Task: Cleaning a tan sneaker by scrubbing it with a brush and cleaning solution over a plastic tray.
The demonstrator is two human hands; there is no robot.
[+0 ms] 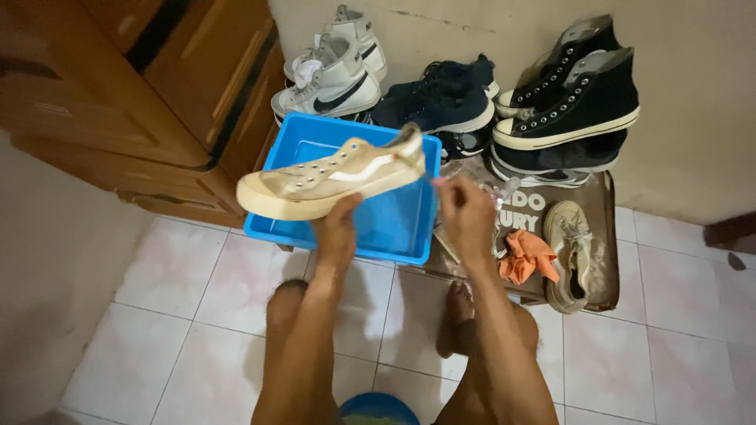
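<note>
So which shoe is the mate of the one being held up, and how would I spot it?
Start at the blue tub on the tiled floor, then look to the flattened cardboard beside it. The tan shoe lies there alone, next to an orange cloth. Unlike the black, navy and white pairs stacked against the wall, it matches the tan sneaker in the left hand.

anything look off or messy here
The tan shoe held up in the left hand looks grimy, and its mate lies apart on the brown mat beside a crumpled orange cloth.
</note>
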